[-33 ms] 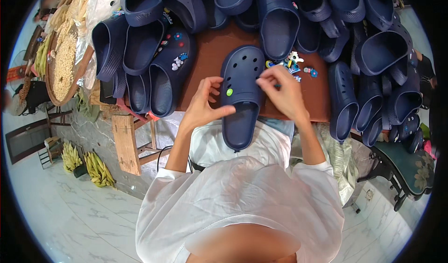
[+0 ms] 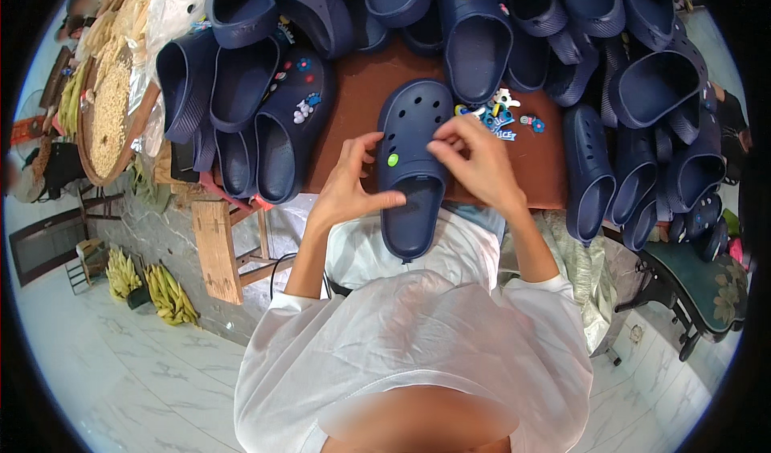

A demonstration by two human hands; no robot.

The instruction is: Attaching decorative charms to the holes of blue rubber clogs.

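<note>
A navy clog [image 2: 414,164] with holes in its upper lies on the brown table [image 2: 353,108], toe away from me, heel hanging over the near edge. One round green charm [image 2: 393,160] sits in a hole on its left side. My left hand [image 2: 349,188] grips the clog's left side, thumb at the rim of the opening. My right hand [image 2: 474,160] has its fingertips pinched together on the upper's right side; what lies between them is hidden. A small heap of coloured charms [image 2: 502,120] lies just beyond that hand.
Several navy clogs [image 2: 590,172] crowd the table's left, far and right sides, some with charms [image 2: 301,112]. A round woven tray of grain [image 2: 108,116] is at the left. A wooden bench [image 2: 217,248] and bananas [image 2: 169,292] are below left, a green chair [image 2: 707,280] at right.
</note>
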